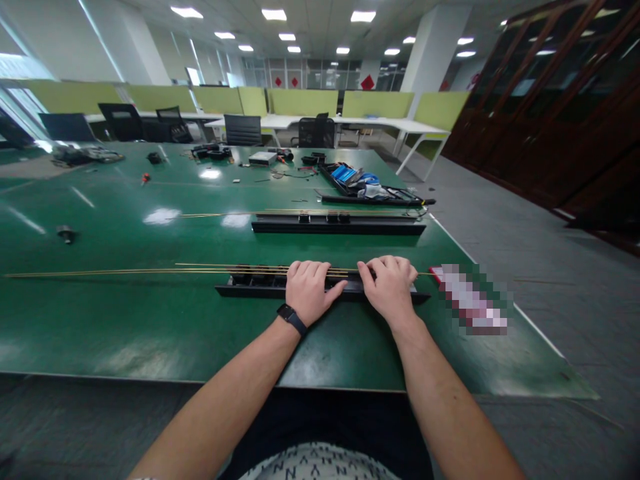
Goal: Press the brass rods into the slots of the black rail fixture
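Note:
A long black channel-shaped rail (253,291) lies crosswise on the table in front of me, with dark blocks inside its left part. Several thin brass-coloured rods (150,270) run along its top and stick out far past its left end. Over the middle of the rail, my left hand (309,288) has its fingers bent across the rods and far edge, thumb pointing right. My right hand (391,287) curls over the right part, thumb toward the left hand. Both palms hide what lies beneath, and the right fingertips are partly hidden.
Behind lies a second black rail (340,228) with rods along it. Farther back is a black frame with blue parts (350,177). A pixelated red-edged item (470,300) lies by the right edge of the green table (150,333). Small parts (65,233) sit left.

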The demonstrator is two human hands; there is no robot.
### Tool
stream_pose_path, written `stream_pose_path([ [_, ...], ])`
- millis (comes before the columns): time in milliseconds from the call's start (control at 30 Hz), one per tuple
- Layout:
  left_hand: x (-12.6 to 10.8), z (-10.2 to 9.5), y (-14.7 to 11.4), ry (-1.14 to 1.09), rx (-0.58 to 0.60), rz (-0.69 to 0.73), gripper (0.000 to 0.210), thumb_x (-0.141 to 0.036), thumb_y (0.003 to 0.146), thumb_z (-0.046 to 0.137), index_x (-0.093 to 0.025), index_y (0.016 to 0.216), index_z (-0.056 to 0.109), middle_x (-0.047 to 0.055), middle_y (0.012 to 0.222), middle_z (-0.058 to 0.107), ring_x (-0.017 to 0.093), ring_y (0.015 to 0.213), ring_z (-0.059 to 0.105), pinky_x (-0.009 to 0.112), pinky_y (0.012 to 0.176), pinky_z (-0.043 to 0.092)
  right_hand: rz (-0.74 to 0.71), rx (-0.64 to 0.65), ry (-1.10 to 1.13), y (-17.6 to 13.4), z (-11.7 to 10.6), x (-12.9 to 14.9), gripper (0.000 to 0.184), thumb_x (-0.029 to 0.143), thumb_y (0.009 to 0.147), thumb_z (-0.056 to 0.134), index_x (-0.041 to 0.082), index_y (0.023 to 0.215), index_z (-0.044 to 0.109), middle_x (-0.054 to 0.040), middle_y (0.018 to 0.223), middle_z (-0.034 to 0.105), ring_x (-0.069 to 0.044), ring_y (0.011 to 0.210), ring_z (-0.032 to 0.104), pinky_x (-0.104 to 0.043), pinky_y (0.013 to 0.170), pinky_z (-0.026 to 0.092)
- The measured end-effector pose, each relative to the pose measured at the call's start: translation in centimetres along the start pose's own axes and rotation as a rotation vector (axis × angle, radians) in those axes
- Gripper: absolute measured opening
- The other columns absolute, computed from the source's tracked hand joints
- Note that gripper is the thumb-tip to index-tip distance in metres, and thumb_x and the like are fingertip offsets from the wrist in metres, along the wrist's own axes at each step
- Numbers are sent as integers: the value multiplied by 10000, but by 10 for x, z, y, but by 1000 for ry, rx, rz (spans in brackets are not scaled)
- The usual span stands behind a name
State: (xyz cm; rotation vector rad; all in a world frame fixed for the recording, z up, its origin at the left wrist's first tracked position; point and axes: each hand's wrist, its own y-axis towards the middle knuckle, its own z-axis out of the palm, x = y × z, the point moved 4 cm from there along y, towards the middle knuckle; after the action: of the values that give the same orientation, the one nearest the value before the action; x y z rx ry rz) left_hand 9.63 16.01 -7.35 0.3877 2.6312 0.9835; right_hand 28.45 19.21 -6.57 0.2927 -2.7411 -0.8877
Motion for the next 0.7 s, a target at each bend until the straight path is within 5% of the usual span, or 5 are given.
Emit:
stream_pose_path([
  [700,0,0,0,-4,1,2,427,-589,957,595,-204,1111,697,98,1059,758,274,1026,668,459,999,393,-28,-10,-28,-1,3,1,437,518,1037,461,234,872,750,-95,1076,677,-278,1099,440,-449,936,246],
])
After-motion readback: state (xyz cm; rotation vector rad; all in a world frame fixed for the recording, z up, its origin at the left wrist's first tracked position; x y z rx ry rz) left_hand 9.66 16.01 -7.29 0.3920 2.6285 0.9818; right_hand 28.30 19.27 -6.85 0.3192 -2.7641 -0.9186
